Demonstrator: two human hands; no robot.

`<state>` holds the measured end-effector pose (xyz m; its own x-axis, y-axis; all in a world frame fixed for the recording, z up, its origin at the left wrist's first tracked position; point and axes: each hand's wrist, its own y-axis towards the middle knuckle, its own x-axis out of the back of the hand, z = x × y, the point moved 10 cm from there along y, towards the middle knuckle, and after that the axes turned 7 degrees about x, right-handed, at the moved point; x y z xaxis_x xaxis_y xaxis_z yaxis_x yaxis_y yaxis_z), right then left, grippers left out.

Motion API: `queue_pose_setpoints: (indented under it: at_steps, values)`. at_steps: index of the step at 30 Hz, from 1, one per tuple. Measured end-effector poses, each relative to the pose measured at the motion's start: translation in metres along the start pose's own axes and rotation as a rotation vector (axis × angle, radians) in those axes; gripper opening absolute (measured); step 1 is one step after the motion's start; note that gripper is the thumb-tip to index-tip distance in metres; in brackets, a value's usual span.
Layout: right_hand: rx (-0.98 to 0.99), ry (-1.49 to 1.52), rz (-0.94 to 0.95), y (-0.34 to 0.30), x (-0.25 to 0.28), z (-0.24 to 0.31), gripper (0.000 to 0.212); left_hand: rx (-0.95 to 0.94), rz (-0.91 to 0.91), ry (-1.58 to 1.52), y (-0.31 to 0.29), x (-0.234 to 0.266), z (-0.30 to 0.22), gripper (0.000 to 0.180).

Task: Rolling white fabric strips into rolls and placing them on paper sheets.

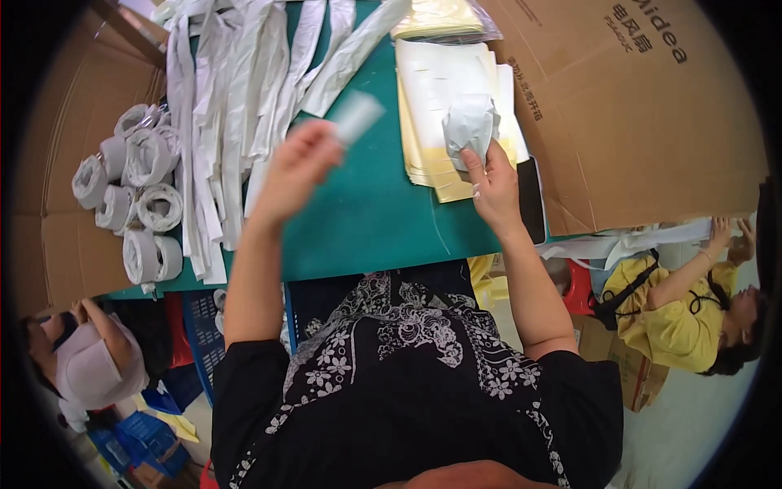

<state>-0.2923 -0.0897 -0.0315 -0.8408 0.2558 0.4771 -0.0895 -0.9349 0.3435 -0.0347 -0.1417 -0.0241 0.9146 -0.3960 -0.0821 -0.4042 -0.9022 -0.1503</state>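
Note:
A small white rectangular piece [359, 116] sits in the fingers of my left hand [298, 169]. Motion smears both, so its kind cannot be read; it could be paper or plastic. My right hand [498, 189] pinches a crumpled light-grey packet [470, 122] between thumb and fingers. That packet is held over a stack of white and yellow sheets [422, 90], which it partly hides. Beyond my left hand, long white fabric strips [236, 106] lie side by side on the green tabletop [358, 212].
Rolled white straps [148, 159] are heaped at the left beside an open cardboard box [69, 253]. Large cardboard [635, 138] covers the right side. A plastic-wrapped yellow stack [444, 18] lies at the far edge. Co-workers sit on both sides: one in yellow [664, 314], one in pale clothing [98, 359].

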Motion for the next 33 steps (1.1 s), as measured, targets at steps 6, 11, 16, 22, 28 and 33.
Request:
queue_pose_setpoints:
  at_steps: [6,11,16,22,28,33]
  values:
    - [-0.061,0.063,0.231,-0.013,-0.046,0.044,0.025,-0.052,-0.036,0.099,-0.024,-0.063,0.000,0.018]
    - [-0.048,0.190,0.271,-0.024,-0.064,0.058,0.028,-0.001,-0.146,0.213,-0.030,-0.045,0.028,0.028]
    - [-0.219,0.372,0.327,-0.027,-0.072,0.057,0.028,0.171,-0.107,0.056,-0.043,-0.040,0.041,0.031]
    - [-0.260,0.321,0.387,-0.031,-0.085,0.053,0.026,0.112,-0.104,0.058,-0.045,-0.040,0.039,0.028]
    - [-0.132,0.443,0.340,-0.034,-0.087,0.081,0.030,0.091,-0.166,0.054,-0.043,-0.028,0.053,0.026]
    - [-0.186,0.508,0.229,-0.041,-0.090,0.062,0.033,0.140,-0.145,0.169,-0.043,-0.025,0.053,0.027]
